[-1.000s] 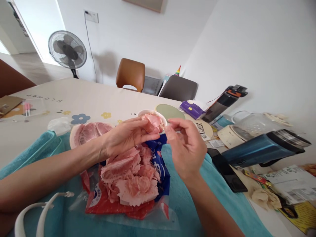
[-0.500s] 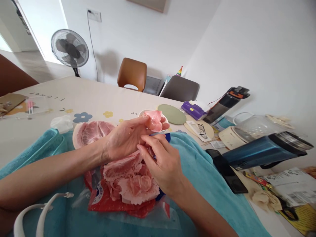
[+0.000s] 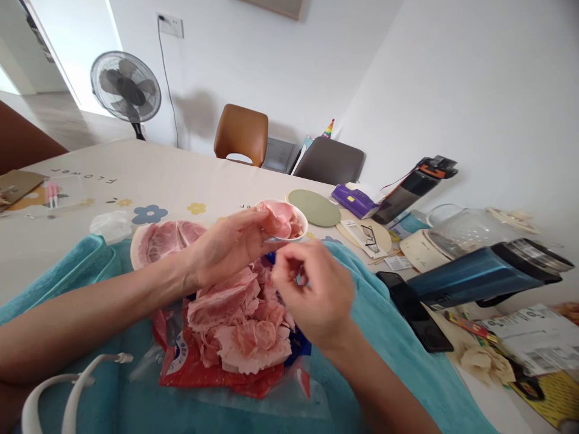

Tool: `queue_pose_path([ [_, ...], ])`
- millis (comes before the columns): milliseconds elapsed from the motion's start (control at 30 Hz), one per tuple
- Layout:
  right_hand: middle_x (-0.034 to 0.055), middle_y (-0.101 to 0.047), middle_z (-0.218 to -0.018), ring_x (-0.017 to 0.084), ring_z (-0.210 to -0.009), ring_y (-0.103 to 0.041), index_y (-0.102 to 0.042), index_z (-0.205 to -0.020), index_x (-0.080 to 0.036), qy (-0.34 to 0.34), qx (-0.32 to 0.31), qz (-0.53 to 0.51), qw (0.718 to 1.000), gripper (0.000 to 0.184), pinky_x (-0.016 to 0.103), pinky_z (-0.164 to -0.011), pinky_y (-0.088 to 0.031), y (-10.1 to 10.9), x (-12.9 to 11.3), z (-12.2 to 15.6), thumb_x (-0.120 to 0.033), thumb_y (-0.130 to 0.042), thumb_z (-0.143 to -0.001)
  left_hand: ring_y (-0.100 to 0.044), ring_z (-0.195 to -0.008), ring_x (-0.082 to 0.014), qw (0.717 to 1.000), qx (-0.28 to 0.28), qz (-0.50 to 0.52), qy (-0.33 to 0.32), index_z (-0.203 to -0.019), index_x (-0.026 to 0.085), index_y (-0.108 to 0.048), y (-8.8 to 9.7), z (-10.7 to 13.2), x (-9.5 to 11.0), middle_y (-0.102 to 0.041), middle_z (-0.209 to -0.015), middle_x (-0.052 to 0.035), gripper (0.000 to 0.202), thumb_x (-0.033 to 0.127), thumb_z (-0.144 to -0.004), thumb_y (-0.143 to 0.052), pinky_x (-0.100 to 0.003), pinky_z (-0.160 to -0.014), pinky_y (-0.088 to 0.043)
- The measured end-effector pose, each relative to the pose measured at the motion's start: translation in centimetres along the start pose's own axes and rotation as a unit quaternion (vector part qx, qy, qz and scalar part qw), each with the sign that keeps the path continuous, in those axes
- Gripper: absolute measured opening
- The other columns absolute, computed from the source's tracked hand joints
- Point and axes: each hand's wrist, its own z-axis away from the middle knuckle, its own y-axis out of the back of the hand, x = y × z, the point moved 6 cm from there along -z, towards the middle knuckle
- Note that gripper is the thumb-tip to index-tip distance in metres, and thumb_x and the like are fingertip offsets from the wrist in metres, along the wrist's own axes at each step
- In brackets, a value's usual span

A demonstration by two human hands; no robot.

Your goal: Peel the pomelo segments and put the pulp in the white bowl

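My left hand (image 3: 230, 247) pinches a pink pomelo segment (image 3: 277, 218) with thumb and fingers, just over a small white bowl (image 3: 299, 235) that has more pink flesh in it. My right hand (image 3: 316, 289) hovers lower and nearer to me, fingers curled into a loose pinch; whether anything is between them is not visible. Beneath both hands a heap of pink pomelo peel and membrane (image 3: 239, 328) lies on a red and blue plastic bag (image 3: 212, 377). A half pomelo (image 3: 165, 241) in its rind rests left of the hands.
A teal towel (image 3: 398, 361) covers the near table. To the right lie a black phone (image 3: 414, 310), a blue flask on its side (image 3: 479, 274), a glass kettle (image 3: 470, 229), glasses, papers and a purple tissue pack (image 3: 355, 201). Chairs and a fan (image 3: 125, 87) stand beyond.
My right hand rose off the peel heap and curled its fingers in. My left hand lowered the segment slightly toward the bowl.
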Motion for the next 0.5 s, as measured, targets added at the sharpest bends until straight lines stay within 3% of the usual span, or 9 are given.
queue_pose_path([
  [100,-0.0038,-0.061,-0.063,0.010,-0.051,-0.052,-0.058,-0.073,-0.023,-0.089,0.065,0.002,0.994,0.012,0.024,-0.052,-0.042,2.1,2.4,-1.2,-0.015,-0.056,-0.080,-0.061,-0.086,-0.0163,0.995,0.039,-0.076,-0.055,-0.072,0.012,-0.064,1.0,-0.3,1.9,-0.065,-0.083,-0.0066,0.017,0.013,-0.086,-0.053,-0.033,-0.092,-0.047],
  [200,-0.0034,-0.061,-0.062,0.011,-0.053,-0.052,-0.060,-0.070,-0.022,-0.169,0.067,-0.019,0.983,0.008,0.026,-0.054,-0.043,1.8,5.8,-2.3,-0.019,-0.058,-0.076,-0.061,-0.087,-0.0160,0.988,0.040,-0.129,-0.079,-0.073,0.012,-0.064,1.5,-0.6,3.1,-0.066,-0.087,-0.0072,0.014,0.014,-0.085,-0.055,-0.033,-0.094,-0.046],
  [367,-0.0005,-0.064,-0.062,0.014,-0.057,-0.055,-0.062,-0.068,-0.018,-0.281,-0.099,-0.091,0.950,0.008,0.028,-0.057,-0.041,-4.0,12.0,-3.4,-0.024,-0.057,-0.070,-0.061,-0.085,-0.0162,0.984,0.037,-0.151,-0.082,-0.073,0.012,-0.064,1.7,-0.8,3.0,-0.066,-0.085,-0.0068,0.015,0.017,-0.085,-0.057,-0.034,-0.092,-0.047],
  [500,0.0003,-0.063,-0.062,0.015,-0.059,-0.054,-0.062,-0.067,-0.018,-0.308,-0.176,-0.073,0.932,0.009,0.027,-0.056,-0.038,-7.3,14.8,-3.2,-0.024,-0.055,-0.068,-0.061,-0.086,-0.0182,0.987,0.055,-0.144,-0.052,-0.076,0.013,-0.063,1.9,-0.7,2.3,-0.065,-0.086,-0.0076,0.015,0.018,-0.087,-0.054,-0.038,-0.088,-0.049],
])
